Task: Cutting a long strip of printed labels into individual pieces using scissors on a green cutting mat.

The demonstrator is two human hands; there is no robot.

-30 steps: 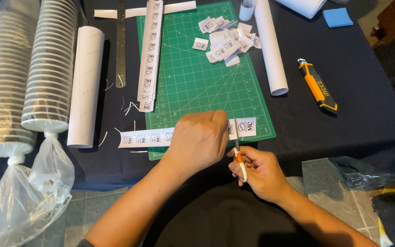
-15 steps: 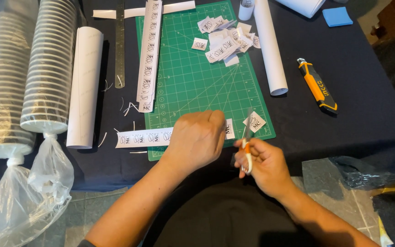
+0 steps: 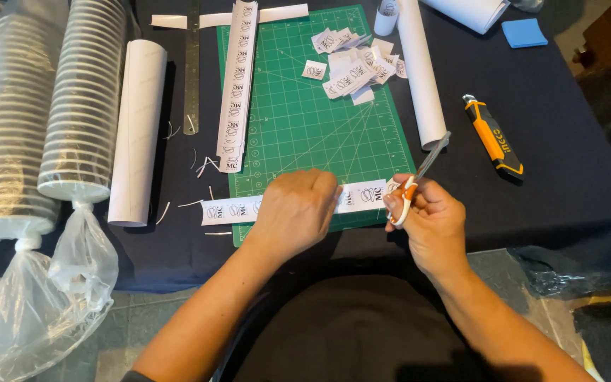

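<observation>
Paper strip (image 3: 284,205) is pinned low on the green mat (image 3: 305,120) by the flat-fingered left hand (image 3: 295,212), while scissors (image 3: 419,177) are gripped in the right hand (image 3: 426,219) at center-right.

We see a matt paper strip (image 3: 362,196) lying on a green rubbery cutting mat (image 3: 305,120) with a dull finish, spread over dark matt cloth (image 3: 553,134). At ten o'clock, stacked cups (image 3: 83,99) sit in glossy, crinkled clear plastic. At two o'clock lies a utility knife (image 3: 493,136) of smooth orange and black plastic.
</observation>
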